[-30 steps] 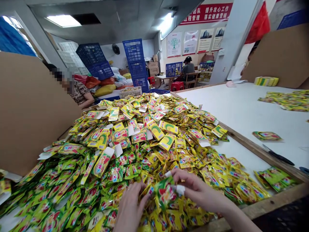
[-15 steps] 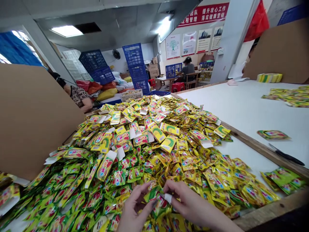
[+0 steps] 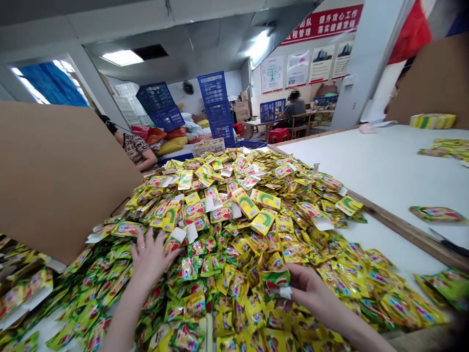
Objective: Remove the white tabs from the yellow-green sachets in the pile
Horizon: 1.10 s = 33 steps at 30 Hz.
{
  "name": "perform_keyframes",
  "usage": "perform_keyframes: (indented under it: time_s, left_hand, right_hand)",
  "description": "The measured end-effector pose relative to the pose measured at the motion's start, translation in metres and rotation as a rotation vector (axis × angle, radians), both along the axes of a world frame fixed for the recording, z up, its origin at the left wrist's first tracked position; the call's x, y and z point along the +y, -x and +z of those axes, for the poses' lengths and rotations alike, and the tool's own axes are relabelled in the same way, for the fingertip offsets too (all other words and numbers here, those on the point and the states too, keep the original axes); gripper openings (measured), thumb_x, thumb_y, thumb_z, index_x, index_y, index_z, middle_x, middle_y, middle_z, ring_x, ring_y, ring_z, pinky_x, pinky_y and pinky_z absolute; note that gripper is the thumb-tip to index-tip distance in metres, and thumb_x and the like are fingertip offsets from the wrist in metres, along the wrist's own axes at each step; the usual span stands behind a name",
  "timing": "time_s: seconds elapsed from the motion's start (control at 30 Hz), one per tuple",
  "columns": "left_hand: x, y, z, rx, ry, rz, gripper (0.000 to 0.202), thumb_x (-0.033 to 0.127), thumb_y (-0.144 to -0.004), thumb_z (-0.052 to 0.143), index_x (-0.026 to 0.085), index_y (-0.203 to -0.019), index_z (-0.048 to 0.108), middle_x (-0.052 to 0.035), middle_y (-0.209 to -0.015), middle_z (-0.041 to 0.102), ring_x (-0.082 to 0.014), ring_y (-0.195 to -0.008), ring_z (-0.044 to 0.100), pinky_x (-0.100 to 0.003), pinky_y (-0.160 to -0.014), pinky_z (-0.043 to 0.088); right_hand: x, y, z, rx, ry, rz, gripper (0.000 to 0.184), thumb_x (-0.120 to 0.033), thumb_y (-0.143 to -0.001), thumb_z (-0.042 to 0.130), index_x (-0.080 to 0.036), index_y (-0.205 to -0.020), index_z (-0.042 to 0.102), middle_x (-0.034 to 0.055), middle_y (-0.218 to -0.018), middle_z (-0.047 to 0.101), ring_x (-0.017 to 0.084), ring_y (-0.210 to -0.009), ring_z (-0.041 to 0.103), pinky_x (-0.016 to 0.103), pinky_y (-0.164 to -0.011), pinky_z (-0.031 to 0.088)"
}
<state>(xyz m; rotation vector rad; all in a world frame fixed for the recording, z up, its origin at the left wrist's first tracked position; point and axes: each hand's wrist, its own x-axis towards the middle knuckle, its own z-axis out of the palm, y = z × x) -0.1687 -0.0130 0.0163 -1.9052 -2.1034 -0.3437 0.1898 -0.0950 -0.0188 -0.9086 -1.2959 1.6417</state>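
In the right hand (image 3: 312, 289), a green, white-tabbed sachet (image 3: 276, 279).

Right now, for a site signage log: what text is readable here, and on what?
"提升攻心工作": red banner, upper line.
"程管理 落实健康营销": banner's lower line, start hidden.
Wall posters: too small.
Print on the packets, including the packet in the right hand: blurred.

Blue crates (image 3: 216, 105) stacked beneath ceiling lights (image 3: 122, 57); window (image 3: 54, 85) possibly blue-covered.
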Motion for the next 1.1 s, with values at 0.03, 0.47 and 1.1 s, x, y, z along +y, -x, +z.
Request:
perform_keyframes:
  time_s: [0.03,0.47,1.1]
  left_hand:
    - [0.009,0.012,-0.002,0.049,0.063,0.015,0.06,0.05,-0.071,0.055,0.009,-0.114,0.053,-0.0236,-0.134,0.037,-0.0445,-0.131,0.007,-0.065,-0.098,0.016]
    - [-0.05,-0.067,-0.016,-1.336,0.233,-0.145,0.051,0.05,-0.061,0.063,0.018,-0.095,0.044,-0.0093,-0.091,0.065,-0.0266,-0.08,0.063,-0.041,-0.073,0.051]
    - [-0.107,-0.173,-0.023,-1.376,0.791,-0.711,0.042,0.021,-0.064,0.064,0.016,-0.105,0.055,-0.0055,-0.098,0.062,-0.0218,-0.092,0.057,-0.031,-0.085,0.043]
  right_hand:
    - [0.001,-0.005,0.0,0.007,0.017,-0.01,0.017,-0.029,-0.073,0.068,-0.015,-0.079,0.061,0.0013,-0.072,0.063,0.013,-0.06,0.057,0.022,-0.052,0.047]
    - [-0.003,-0.008,0.015,0.088,-0.055,-0.219,0.024,-0.032,-0.073,0.07,-0.018,-0.088,0.059,-0.0001,-0.074,0.059,0.009,-0.059,0.05,0.018,-0.048,0.043]
    - [-0.032,0.003,0.073,-0.821,-0.563,0.216,0.041,-0.001,-0.071,0.048,-0.025,-0.104,0.055,0.0007,-0.095,0.058,0.014,-0.083,0.056,0.021,-0.072,0.042]
